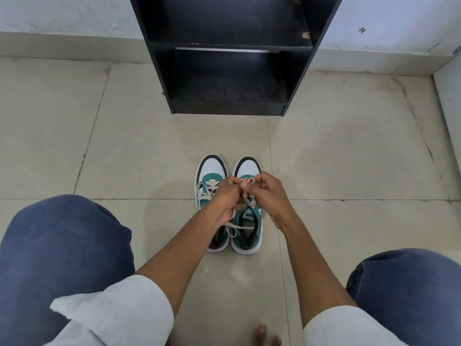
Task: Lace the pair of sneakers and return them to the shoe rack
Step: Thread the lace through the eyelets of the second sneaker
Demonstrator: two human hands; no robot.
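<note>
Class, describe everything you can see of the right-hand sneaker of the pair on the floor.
The right sneaker is white with teal panels, a dark toe rim, a white sole and a dark lining; the material looks like leather. It stands upright on the tiled floor, toe toward the dark rack, close beside the left sneaker. Both hands, left and right, grip its pale lace above the tongue.

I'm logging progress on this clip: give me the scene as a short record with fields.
setting: tiled floor, seen from the person's head
shoe rack: black shoe rack against the wall, visible shelves without shoes
sneakers: left sneaker and right sneaker side by side on the floor, toes toward the rack
left hand: left hand pinching the lace
right hand: right hand pinching the same lace over the right sneaker
stage: lacing under way, sneakers not yet on the rack
</note>
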